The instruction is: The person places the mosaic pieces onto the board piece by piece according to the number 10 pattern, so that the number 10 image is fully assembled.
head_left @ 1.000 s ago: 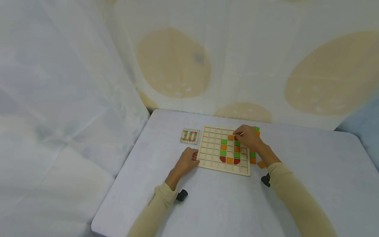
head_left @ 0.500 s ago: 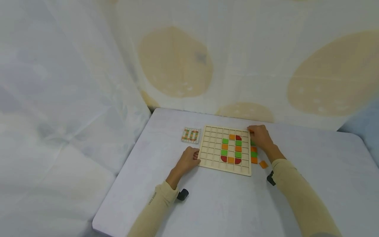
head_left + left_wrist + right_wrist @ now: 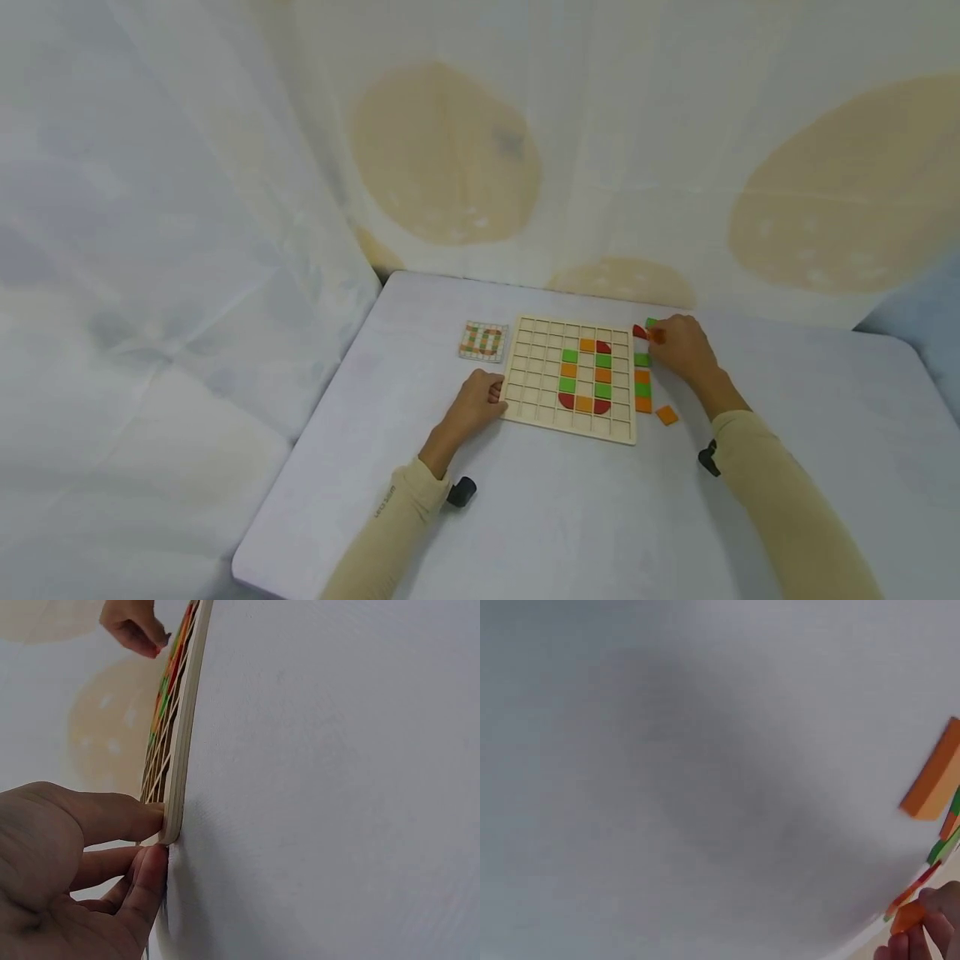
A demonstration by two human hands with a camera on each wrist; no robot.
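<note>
A wooden grid board (image 3: 536,392) lies on the table with green, orange and red tiles set in a ring shape (image 3: 586,377). My left hand (image 3: 495,398) holds the board's near-left corner; in the left wrist view its thumb (image 3: 112,817) and a finger (image 3: 150,877) pinch the board's edge (image 3: 178,802). My right hand (image 3: 660,336) is just off the board's far-right corner and pinches an orange tile (image 3: 657,335). In the right wrist view that orange tile (image 3: 907,919) sits between the fingertips (image 3: 934,930).
Loose tiles lie along the board's right side: a red piece (image 3: 639,331), green tiles (image 3: 642,360), orange tiles (image 3: 642,404) and a separate orange one (image 3: 666,414), also in the right wrist view (image 3: 934,784). A pattern card (image 3: 483,342) lies left of the board. Draped fabric backs the table.
My right hand left a red piece in the board's upper rows, moved right off the board to the loose tiles and now pinches an orange tile. The left hand has stayed put.
</note>
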